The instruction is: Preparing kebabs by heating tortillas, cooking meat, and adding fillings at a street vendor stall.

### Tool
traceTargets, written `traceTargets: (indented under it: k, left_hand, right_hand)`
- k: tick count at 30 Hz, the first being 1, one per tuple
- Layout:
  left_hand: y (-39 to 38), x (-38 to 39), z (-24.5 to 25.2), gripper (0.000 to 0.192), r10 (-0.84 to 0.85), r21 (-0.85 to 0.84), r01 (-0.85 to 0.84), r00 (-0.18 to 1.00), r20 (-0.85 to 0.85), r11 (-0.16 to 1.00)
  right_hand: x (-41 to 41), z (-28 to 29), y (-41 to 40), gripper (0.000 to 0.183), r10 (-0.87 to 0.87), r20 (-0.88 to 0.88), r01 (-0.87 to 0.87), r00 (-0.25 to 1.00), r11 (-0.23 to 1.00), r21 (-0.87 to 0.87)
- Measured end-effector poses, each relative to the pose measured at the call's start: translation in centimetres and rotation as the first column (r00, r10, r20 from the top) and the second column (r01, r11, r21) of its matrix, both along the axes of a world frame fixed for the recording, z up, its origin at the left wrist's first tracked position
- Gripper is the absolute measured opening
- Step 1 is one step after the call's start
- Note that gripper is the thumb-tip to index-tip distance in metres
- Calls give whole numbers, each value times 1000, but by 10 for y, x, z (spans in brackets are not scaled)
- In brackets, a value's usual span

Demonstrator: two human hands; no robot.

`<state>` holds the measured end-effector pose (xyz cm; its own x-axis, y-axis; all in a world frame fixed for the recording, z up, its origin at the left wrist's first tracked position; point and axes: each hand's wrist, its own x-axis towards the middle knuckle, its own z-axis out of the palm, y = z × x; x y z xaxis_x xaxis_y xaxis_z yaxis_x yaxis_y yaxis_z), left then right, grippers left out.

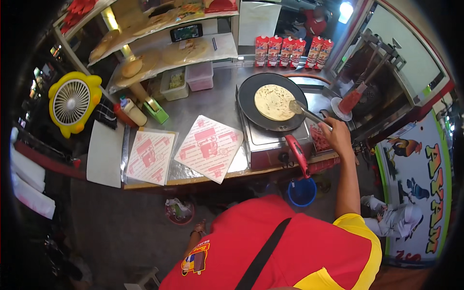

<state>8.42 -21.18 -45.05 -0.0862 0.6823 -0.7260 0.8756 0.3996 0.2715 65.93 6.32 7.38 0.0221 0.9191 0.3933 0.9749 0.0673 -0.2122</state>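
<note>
My right hand (336,133) grips metal tongs (308,114), whose tip rests on the right edge of a round, browned flatbread (272,101). The flatbread lies flat, right of centre, in a black frying pan (247,108). A red handle (298,154) points from the pan towards me, over the front of a steel stove (255,139). Below the counter, near a waste bin (179,214), hangs my left hand (199,227), partly hidden by my shirt; its fingers are too small to judge. Chopped red meat (319,137) sits beside the stove, close to my right forearm.
Two stacks of printed wrapping paper (149,156) (210,148) lie left of the stove. Behind stand plastic tubs (199,77), squeeze bottles (134,111) and a green tape dispenser (156,110). Red cartons (286,52) line the back. A vertical meat spit (351,101) stands right; a person (395,217) sits beyond.
</note>
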Motion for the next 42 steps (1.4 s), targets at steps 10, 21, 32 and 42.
traceTargets:
  k: [10,21,32,42]
  left_hand:
    - [76,-6,0,75,-3,284,27,996,-84,958]
    - [4,9,5,73,4,-9,-4,1000,2,1000]
    - [30,-1,18,72,-22,-3,22,998,-65,1000]
    - [52,-2,9,69,-150,5,151,986,-69,989]
  right_hand:
    - [-36,-22,50,45,54,-232,-63,971,997,-33]
    - [55,-45,25,56,-131,-539,-30,832,960,-280]
    - [48,-48,25,54,-150,-590,-29,793,959,-283]
    - [52,-54,23,51,-184,-607,-9,773,954,-301]
